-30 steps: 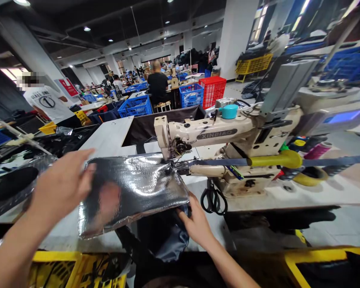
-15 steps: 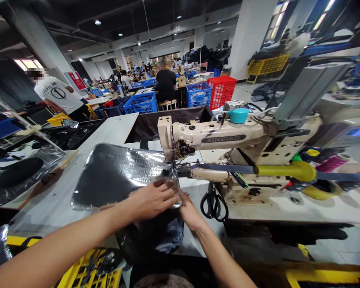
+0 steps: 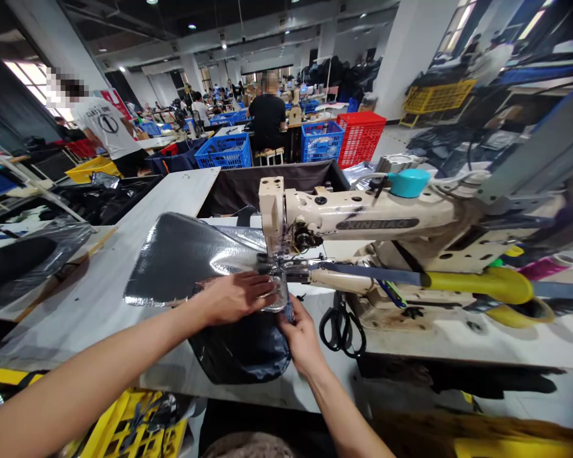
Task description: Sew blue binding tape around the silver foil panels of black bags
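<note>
"So, what did the left hand (image 3: pixel 233 298) do?"

"It lay flat on the silver sheet (image 3: pixel 181 261), with its fingers close together and pointing at the sewing machine (image 3: pixel 363 219). It looked open, not closed around anything."

"And the right hand (image 3: pixel 300 337)?"

"Its fingers (image 3: pixel 287 316) were at the near corner of the sheet, right by the needle part of the machine. They touched the sheet, but I could not tell if they had a firm hold."

"Where was the sheet?"

"It was on the white table (image 3: pixel 172 197), and one end went in under the machine's needle part. A dark bag (image 3: pixel 241 350) lay just below the hands and the sheet. I could not tell if the two were joined."

"What was close by?"

"Black scissors (image 3: pixel 339 327) lay just to the right of the right hand, at the machine's base. The machine had a teal cap (image 3: pixel 408 183) on top and the word XINBIAO on its arm. A yellow crate (image 3: pixel 134 423) sat below the front of the table."

"Anything farther off?"

"Yes, a blue crate (image 3: pixel 223 152) and a red crate (image 3: pixel 356 137) stood past the table. A person in a black shirt (image 3: pixel 267 114) sat beyond them, and a person in a white shirt (image 3: pixel 106 124) stood off to the left"
</note>
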`<act>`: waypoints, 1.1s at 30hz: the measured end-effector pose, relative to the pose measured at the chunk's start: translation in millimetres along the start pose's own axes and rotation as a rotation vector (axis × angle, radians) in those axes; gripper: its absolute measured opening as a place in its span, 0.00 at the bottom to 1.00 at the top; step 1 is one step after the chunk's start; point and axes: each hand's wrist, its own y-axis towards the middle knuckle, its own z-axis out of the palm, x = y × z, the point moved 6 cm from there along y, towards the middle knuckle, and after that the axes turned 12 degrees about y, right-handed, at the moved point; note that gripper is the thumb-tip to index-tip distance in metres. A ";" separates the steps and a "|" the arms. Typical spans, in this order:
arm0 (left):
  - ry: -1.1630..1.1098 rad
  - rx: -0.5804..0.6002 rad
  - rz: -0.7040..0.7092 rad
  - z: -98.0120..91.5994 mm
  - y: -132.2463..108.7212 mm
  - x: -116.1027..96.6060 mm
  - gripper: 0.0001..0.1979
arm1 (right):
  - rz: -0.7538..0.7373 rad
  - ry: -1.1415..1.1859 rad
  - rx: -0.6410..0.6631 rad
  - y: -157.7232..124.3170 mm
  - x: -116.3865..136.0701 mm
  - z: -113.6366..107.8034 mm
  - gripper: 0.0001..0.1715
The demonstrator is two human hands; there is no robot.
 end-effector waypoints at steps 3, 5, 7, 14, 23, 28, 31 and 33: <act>0.016 -0.082 -0.011 8.7 2.4 15.2 0.20 | -0.006 -0.004 -0.018 15.8 -0.1 2.1 0.33; 0.025 -0.118 -0.029 15.9 4.4 25.2 0.20 | -0.008 0.025 -0.015 26.1 -3.1 3.9 0.35; 0.058 -0.114 -0.051 25.1 7.5 34.1 0.19 | -0.009 0.048 -0.014 35.5 -6.4 6.2 0.36; 0.154 0.097 -0.159 47.6 17.0 49.6 0.23 | -0.032 -0.009 -0.084 32.7 -6.1 4.7 0.32; 0.151 0.081 0.061 1.8 -5.2 46.4 0.21 | -0.021 -0.196 -0.118 1.0 -3.3 -3.7 0.32; 0.210 0.291 0.015 22.5 -12.6 48.5 0.27 | -0.022 -0.108 -0.154 3.7 -7.7 -2.0 0.33; 0.138 0.220 -0.019 18.2 -7.6 42.8 0.27 | -0.025 0.003 -0.183 11.0 -11.1 -3.4 0.32; 0.095 0.204 -0.041 11.9 0.7 33.5 0.25 | -0.031 0.083 -0.192 17.7 -12.9 -3.7 0.30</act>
